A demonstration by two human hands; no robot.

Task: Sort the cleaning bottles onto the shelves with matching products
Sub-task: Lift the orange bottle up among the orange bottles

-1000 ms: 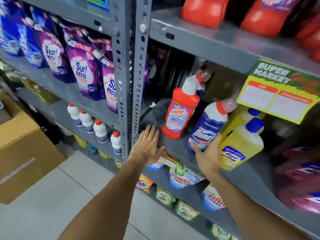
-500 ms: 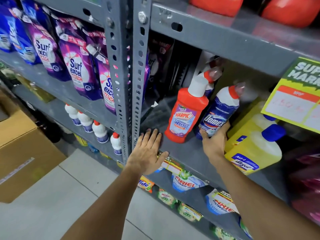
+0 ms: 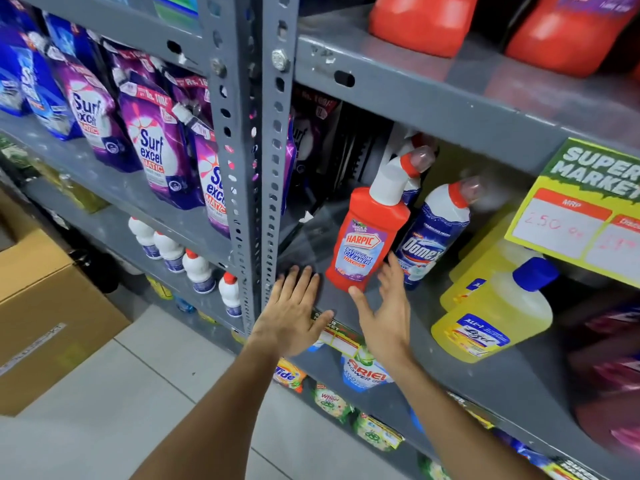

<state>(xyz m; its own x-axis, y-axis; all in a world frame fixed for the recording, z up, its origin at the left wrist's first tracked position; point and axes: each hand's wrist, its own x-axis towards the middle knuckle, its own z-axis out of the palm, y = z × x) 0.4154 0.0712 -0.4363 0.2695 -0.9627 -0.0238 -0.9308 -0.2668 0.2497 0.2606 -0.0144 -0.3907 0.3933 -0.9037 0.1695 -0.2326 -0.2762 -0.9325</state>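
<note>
A red Harpic bottle (image 3: 367,237) and a blue Domex bottle (image 3: 433,237) stand side by side on the grey middle shelf (image 3: 426,327). To their right are two yellow Lizol bottles (image 3: 491,313). My right hand (image 3: 384,313) is open just in front of the Harpic and Domex, fingers spread, its fingertips at the base of both bottles and gripping neither. My left hand (image 3: 291,310) lies flat and open on the shelf's front edge, left of the Harpic bottle.
Perforated grey uprights (image 3: 256,161) split the racks. Purple Surf Excel pouches (image 3: 156,150) and small white bottles (image 3: 197,268) fill the left rack. Red jugs (image 3: 426,19) sit above, detergent packs (image 3: 363,372) below, a yellow price sign (image 3: 585,209) at right, a cardboard box (image 3: 45,306) on the floor.
My right hand has let go of the Domex bottle, which now stands next to the Harpic, and has drawn back open. My left hand stays on the shelf edge.
</note>
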